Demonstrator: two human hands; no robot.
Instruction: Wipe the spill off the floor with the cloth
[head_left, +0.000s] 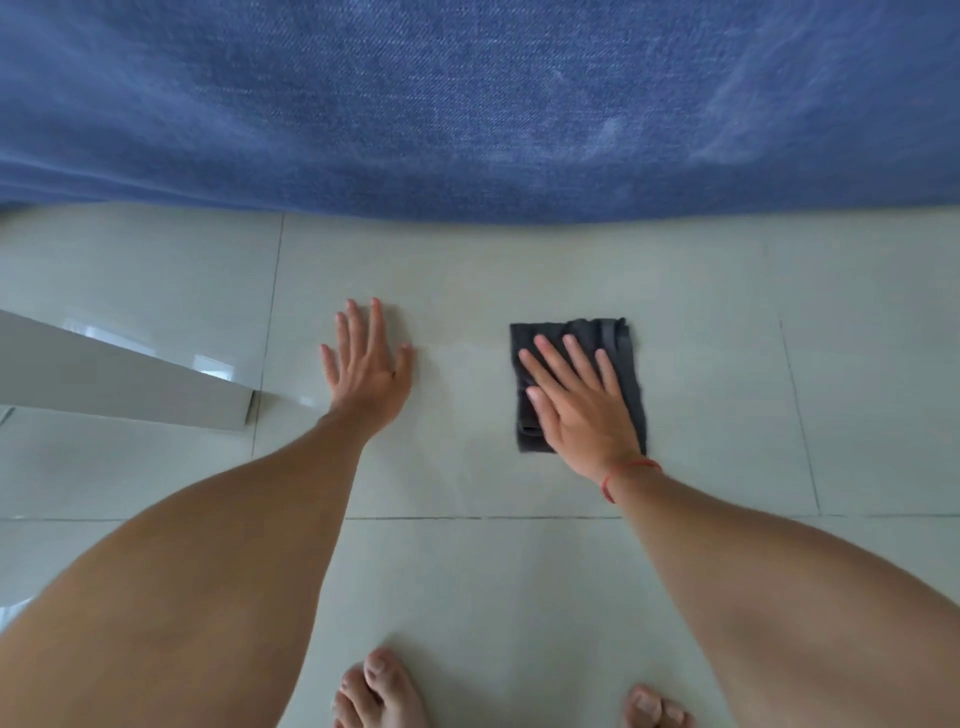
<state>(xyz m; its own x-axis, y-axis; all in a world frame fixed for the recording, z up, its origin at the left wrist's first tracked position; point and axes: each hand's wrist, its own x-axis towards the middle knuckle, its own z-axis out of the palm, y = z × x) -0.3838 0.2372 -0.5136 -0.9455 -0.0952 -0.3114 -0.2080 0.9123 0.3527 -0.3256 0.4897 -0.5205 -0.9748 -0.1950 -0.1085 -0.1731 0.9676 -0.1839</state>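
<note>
Glossy pale floor (467, 571) tiles with thin grout lines, and a big blue denim-looking fabric (467, 104) along the top. The cloth (571, 338) is dark grey, folded into a soft rectangle, lying flat on the floor. The right hand (579, 410) presses down on it, fingers (550, 358) spread flat. The left hand (366, 369) is splayed on bare tile, well apart from the cloth. There's maybe a faint wet sheen between them, hard to tell. Red string (623, 473) on right wrist.

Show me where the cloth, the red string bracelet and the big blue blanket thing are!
cloth (608, 335): head view, upper edge beyond the fingertips.
red string bracelet (626, 467): head view, middle of the string on the right wrist.
blue fabric (467, 104): head view, its middle.
</note>
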